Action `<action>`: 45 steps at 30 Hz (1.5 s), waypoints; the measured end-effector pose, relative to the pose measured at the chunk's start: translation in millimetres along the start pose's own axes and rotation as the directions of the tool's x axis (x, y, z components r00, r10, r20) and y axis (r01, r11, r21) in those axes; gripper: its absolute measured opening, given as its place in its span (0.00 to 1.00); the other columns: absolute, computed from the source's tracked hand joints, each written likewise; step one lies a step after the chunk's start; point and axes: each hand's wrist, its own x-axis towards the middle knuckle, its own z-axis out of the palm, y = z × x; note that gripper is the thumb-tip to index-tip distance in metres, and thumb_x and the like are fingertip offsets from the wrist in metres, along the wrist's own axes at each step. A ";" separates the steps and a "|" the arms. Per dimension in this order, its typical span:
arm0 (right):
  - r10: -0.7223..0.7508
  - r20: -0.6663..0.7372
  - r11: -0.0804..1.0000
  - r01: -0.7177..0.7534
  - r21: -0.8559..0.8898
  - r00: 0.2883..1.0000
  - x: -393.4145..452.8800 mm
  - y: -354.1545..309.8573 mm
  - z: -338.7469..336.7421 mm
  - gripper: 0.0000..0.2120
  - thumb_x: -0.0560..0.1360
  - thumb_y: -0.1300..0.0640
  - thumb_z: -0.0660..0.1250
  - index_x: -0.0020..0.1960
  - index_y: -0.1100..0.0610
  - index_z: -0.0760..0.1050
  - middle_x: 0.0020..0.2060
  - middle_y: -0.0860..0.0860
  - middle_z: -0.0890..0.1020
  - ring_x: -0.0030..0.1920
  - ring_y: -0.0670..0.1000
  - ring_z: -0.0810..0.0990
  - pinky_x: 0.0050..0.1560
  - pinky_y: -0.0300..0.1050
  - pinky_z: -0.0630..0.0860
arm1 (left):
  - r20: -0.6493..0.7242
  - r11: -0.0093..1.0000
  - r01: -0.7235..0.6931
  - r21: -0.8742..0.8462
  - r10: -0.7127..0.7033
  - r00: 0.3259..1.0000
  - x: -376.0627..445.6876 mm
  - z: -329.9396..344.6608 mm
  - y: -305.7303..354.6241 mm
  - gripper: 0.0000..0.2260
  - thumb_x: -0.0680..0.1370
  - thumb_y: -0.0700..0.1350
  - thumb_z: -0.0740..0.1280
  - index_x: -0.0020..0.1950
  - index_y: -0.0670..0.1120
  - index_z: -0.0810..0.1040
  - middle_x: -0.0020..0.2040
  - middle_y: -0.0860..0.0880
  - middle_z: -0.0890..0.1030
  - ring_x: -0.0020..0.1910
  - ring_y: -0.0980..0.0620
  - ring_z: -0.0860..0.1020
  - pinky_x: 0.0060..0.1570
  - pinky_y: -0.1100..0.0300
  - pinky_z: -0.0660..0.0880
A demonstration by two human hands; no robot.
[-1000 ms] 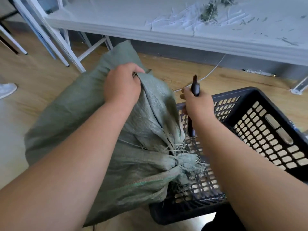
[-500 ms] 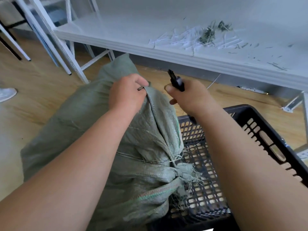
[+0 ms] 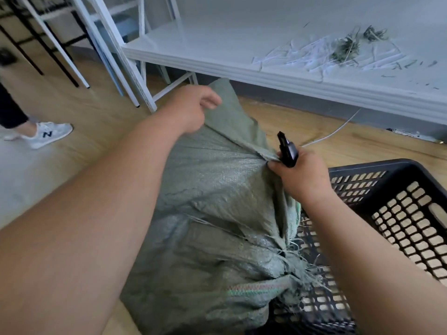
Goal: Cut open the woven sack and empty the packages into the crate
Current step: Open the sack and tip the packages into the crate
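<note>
Green woven sack, hands now apart, left hand moved farther up

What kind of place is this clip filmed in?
Probably a parcel-sorting or packing workroom: a full woven sack propped against a black plastic crate on a wood-look floor, and a white workbench littered with cut strips.

The grey-green woven sack, apparently still tied at its frayed neck, leans on the black slotted crate.
</note>
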 end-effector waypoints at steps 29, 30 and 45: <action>0.055 0.063 0.982 -0.065 0.176 0.997 17.9 -33.7 -17.4 0.10 0.69 0.62 0.73 0.34 0.52 0.74 0.31 0.50 0.80 0.42 0.60 0.84 0.49 0.56 0.80 | -0.112 0.937 0.242 0.253 -0.221 0.969 41.8 -28.9 -13.2 0.20 0.80 0.48 0.62 0.70 0.41 0.70 0.68 0.40 0.72 0.66 0.40 0.71 0.65 0.52 0.68; 0.075 0.070 0.981 -0.087 0.175 0.995 20.5 -32.5 -21.2 0.11 0.69 0.63 0.73 0.33 0.52 0.74 0.28 0.49 0.80 0.39 0.59 0.84 0.48 0.56 0.81 | -0.045 0.889 0.288 0.356 -0.292 0.955 43.7 -27.7 -19.3 0.23 0.82 0.50 0.59 0.73 0.38 0.66 0.71 0.38 0.68 0.69 0.39 0.68 0.66 0.50 0.66; 0.127 0.260 0.981 -0.159 0.107 0.957 32.2 -61.0 -14.2 0.11 0.70 0.69 0.67 0.36 0.54 0.74 0.31 0.56 0.82 0.34 0.58 0.84 0.38 0.47 0.81 | 0.017 0.905 0.418 0.076 -0.420 0.907 87.0 -14.8 -53.5 0.22 0.73 0.51 0.72 0.63 0.43 0.77 0.62 0.44 0.78 0.59 0.43 0.76 0.62 0.52 0.73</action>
